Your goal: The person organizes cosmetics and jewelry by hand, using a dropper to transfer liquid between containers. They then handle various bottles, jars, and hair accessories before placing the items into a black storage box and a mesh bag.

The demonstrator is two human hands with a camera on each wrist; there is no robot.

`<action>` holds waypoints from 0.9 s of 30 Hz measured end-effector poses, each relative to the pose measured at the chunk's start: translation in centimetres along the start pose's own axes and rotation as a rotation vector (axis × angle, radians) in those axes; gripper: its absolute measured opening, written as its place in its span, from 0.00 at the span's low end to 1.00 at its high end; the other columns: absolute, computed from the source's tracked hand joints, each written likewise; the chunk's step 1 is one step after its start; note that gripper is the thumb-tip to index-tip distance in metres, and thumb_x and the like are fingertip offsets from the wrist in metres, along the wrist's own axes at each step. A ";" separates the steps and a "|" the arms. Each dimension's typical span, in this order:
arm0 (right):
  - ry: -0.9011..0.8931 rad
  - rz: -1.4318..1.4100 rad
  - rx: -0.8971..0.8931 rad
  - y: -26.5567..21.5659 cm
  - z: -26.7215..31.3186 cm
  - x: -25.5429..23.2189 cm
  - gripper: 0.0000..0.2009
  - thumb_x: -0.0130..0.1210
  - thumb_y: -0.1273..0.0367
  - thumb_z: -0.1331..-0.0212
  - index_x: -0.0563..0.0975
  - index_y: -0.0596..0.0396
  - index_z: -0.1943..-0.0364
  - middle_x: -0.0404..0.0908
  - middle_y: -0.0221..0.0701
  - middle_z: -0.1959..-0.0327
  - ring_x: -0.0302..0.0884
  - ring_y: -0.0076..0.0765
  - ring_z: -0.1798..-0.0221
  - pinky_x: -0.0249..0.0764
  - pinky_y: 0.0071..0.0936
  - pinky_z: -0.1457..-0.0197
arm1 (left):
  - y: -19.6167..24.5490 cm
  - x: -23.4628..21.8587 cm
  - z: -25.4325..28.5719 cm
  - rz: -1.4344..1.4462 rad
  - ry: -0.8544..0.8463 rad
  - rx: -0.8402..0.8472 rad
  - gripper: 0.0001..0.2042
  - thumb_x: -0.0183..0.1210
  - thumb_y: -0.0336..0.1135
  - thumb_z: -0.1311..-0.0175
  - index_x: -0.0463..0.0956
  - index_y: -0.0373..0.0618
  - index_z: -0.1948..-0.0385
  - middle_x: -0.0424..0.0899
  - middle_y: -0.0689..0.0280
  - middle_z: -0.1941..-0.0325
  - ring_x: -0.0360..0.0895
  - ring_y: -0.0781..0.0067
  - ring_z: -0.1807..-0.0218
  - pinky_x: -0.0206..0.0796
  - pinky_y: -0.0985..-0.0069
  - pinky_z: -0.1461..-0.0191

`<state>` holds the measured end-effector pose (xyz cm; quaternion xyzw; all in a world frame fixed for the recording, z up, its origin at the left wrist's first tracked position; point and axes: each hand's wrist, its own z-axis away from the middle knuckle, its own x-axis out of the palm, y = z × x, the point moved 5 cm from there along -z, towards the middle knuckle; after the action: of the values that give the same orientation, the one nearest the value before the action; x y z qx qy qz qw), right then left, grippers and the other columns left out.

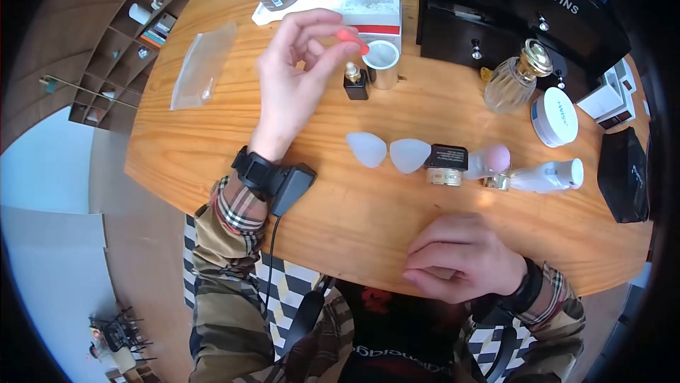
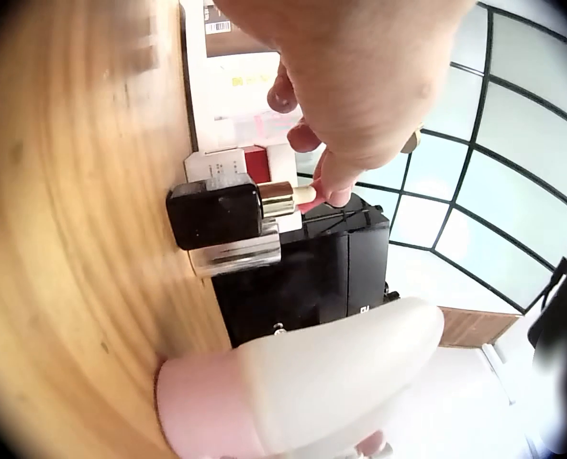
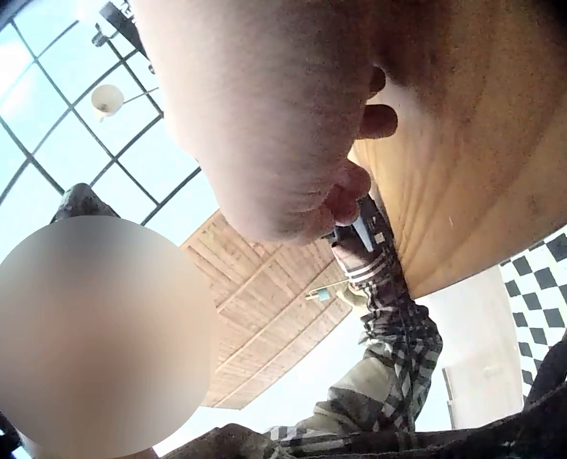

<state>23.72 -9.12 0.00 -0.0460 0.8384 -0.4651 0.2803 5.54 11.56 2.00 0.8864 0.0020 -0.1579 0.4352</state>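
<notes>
My left hand [image 1: 294, 75] is raised over the far middle of the table, pinching a small coral-red elongated piece [image 1: 352, 41] between thumb and forefinger. Just beneath and right of these fingertips stands a beige cup [image 1: 383, 75] with a pale inside. Close beside it is a small black square bottle [image 1: 356, 87] with a gold neck. In the left wrist view the black bottle [image 2: 216, 212] partly overlaps the red piece. Near the table's front edge, my right hand [image 1: 464, 259] rests with fingers loosely curled, holding nothing.
Two frosted teardrop shapes [image 1: 367, 149], a black-lidded jar [image 1: 446, 165] and a clear bottle [image 1: 549, 176] form a row. Behind are a glass perfume bottle [image 1: 511, 85], a white-lidded tub [image 1: 555, 117] and a black drawer cabinet [image 1: 496, 14]. A clear pouch [image 1: 202, 68] lies left.
</notes>
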 end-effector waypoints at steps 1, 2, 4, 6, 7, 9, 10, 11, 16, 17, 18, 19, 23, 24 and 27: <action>0.002 0.001 -0.010 0.0 -0.1 -0.1 0.05 0.70 0.75 0.49 0.84 0.53 0.69 0.85 0.29 0.67 0.84 0.34 0.68 0.79 0.29 0.67 | 0.0 0.0 -0.1 -0.018 -0.004 0.011 0.16 0.67 0.22 0.36 0.75 0.40 0.48 0.90 0.68 0.57 0.71 0.93 0.72 0.59 0.89 0.70; -0.009 0.012 -0.016 0.0 -0.1 -0.1 0.05 0.70 0.75 0.48 0.84 0.54 0.69 0.85 0.30 0.67 0.84 0.34 0.68 0.79 0.29 0.67 | -0.1 0.0 -0.1 -0.022 -0.005 0.015 0.16 0.67 0.22 0.36 0.75 0.40 0.48 0.90 0.68 0.57 0.71 0.93 0.72 0.59 0.89 0.70; -0.013 0.019 -0.012 -0.1 0.2 0.1 0.05 0.70 0.75 0.48 0.84 0.54 0.69 0.84 0.30 0.67 0.84 0.35 0.68 0.79 0.29 0.67 | -0.6 0.0 0.1 -0.002 0.022 0.021 0.15 0.67 0.22 0.36 0.76 0.40 0.49 0.90 0.68 0.57 0.70 0.94 0.73 0.58 0.89 0.70; 0.031 0.005 0.026 -0.1 0.3 0.0 0.06 0.69 0.72 0.46 0.81 0.53 0.71 0.80 0.30 0.71 0.81 0.39 0.70 0.77 0.33 0.68 | -0.9 -0.1 0.2 0.006 0.027 -0.004 0.15 0.67 0.22 0.36 0.76 0.40 0.50 0.91 0.67 0.56 0.69 0.94 0.73 0.58 0.89 0.70; 0.039 0.008 0.032 -0.1 0.3 0.0 0.06 0.69 0.72 0.46 0.81 0.53 0.71 0.80 0.30 0.71 0.81 0.39 0.70 0.77 0.33 0.68 | -1.1 -0.1 0.2 0.010 0.040 -0.030 0.15 0.68 0.22 0.36 0.75 0.41 0.50 0.91 0.67 0.56 0.69 0.94 0.74 0.57 0.89 0.70; 0.056 -0.001 0.017 -0.1 0.3 -0.1 0.06 0.69 0.72 0.45 0.81 0.53 0.71 0.80 0.31 0.70 0.81 0.40 0.69 0.78 0.33 0.67 | -1.1 0.0 0.3 0.007 0.037 -0.011 0.15 0.68 0.23 0.36 0.76 0.41 0.50 0.91 0.67 0.56 0.68 0.94 0.74 0.57 0.89 0.70; 0.062 -0.001 0.019 0.0 0.3 -0.1 0.06 0.69 0.72 0.45 0.81 0.53 0.71 0.80 0.31 0.70 0.81 0.40 0.69 0.78 0.33 0.67 | -1.1 0.1 0.4 -0.003 0.040 0.001 0.15 0.68 0.23 0.36 0.76 0.40 0.50 0.91 0.66 0.56 0.68 0.94 0.74 0.57 0.89 0.70; 0.052 -0.005 0.018 -0.1 0.2 0.0 0.06 0.69 0.72 0.45 0.80 0.53 0.71 0.80 0.31 0.69 0.81 0.40 0.69 0.78 0.34 0.66 | -1.0 0.0 0.5 -0.003 0.035 -0.003 0.15 0.68 0.23 0.36 0.76 0.40 0.50 0.91 0.66 0.56 0.68 0.94 0.74 0.57 0.89 0.70; 0.053 -0.013 0.019 -0.1 -0.1 0.0 0.06 0.69 0.73 0.45 0.80 0.54 0.71 0.80 0.30 0.69 0.81 0.40 0.69 0.78 0.34 0.66 | -0.6 -0.2 0.5 -0.012 0.072 0.012 0.14 0.68 0.23 0.36 0.76 0.40 0.52 0.91 0.67 0.58 0.67 0.95 0.74 0.55 0.88 0.71; 0.040 -0.010 0.013 -0.1 -0.1 0.0 0.06 0.69 0.73 0.46 0.80 0.54 0.71 0.80 0.30 0.69 0.81 0.40 0.69 0.78 0.34 0.66 | -0.7 -0.2 0.4 -0.008 0.073 0.010 0.14 0.68 0.23 0.36 0.76 0.40 0.52 0.91 0.67 0.58 0.67 0.95 0.74 0.55 0.88 0.71; 0.025 -0.013 0.011 0.0 -0.1 0.2 0.07 0.69 0.73 0.46 0.80 0.54 0.72 0.81 0.30 0.69 0.81 0.40 0.68 0.78 0.34 0.66 | -0.6 -0.3 0.4 -0.035 0.073 0.011 0.13 0.68 0.23 0.36 0.77 0.40 0.53 0.91 0.67 0.58 0.66 0.95 0.74 0.55 0.88 0.72; 0.021 -0.017 0.018 0.1 0.0 0.3 0.07 0.69 0.73 0.46 0.80 0.54 0.72 0.81 0.30 0.69 0.81 0.40 0.68 0.78 0.34 0.66 | -0.6 -0.3 0.5 -0.064 0.074 0.011 0.13 0.69 0.23 0.36 0.77 0.40 0.54 0.91 0.67 0.58 0.66 0.95 0.75 0.54 0.89 0.72; 0.039 -0.001 0.022 0.1 -0.1 0.2 0.06 0.69 0.73 0.46 0.80 0.54 0.72 0.81 0.30 0.69 0.81 0.40 0.68 0.78 0.34 0.66 | -0.7 -0.1 0.5 -0.035 0.067 0.019 0.13 0.69 0.23 0.37 0.77 0.40 0.54 0.91 0.67 0.58 0.65 0.95 0.75 0.54 0.89 0.72; 0.046 -0.002 0.007 0.1 -0.1 0.2 0.06 0.68 0.73 0.46 0.80 0.54 0.72 0.80 0.30 0.69 0.81 0.40 0.69 0.78 0.34 0.66 | -0.8 0.0 0.5 -0.042 0.044 0.026 0.13 0.69 0.22 0.37 0.77 0.40 0.53 0.91 0.67 0.58 0.65 0.95 0.76 0.55 0.89 0.72; 0.016 -0.006 -0.013 0.2 -0.1 0.2 0.05 0.69 0.76 0.47 0.84 0.54 0.69 0.85 0.29 0.67 0.83 0.36 0.67 0.79 0.30 0.67 | -0.5 0.1 0.6 -0.044 0.025 0.029 0.13 0.68 0.22 0.37 0.77 0.39 0.52 0.91 0.67 0.58 0.67 0.95 0.75 0.57 0.89 0.72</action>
<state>23.56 -9.03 -0.24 -0.0465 0.8434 -0.4611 0.2718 5.39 11.44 1.27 0.8943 0.0246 -0.1565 0.4185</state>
